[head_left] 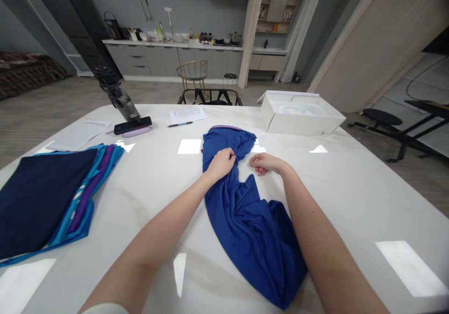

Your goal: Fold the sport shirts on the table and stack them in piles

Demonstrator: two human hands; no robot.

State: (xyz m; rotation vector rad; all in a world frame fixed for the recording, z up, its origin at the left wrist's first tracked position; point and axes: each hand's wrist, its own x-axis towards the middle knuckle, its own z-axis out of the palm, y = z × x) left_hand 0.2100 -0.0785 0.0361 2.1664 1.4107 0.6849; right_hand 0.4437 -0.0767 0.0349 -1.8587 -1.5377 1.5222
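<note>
A crumpled royal-blue garment (245, 216) lies lengthwise on the white table, with a thin striped edge at its far end and loose folds toward me. My left hand (221, 161) is closed on the fabric in its upper part, knuckles up. Just right of the garment, my right hand (264, 163) hovers over the table, its fingers curled in and nothing visible in them. Between the right hand and the cloth there is a small gap. My right forearm passes close along the garment's lower right side.
At the left lies a stack of folded clothes (45, 197), navy on top. Beyond it are paper sheets (77, 134) and a phone (132, 124) on a stand. A pen (180, 124) and a printed sheet (188, 114) lie farther back. An opened white box (301, 117) stands at back right.
</note>
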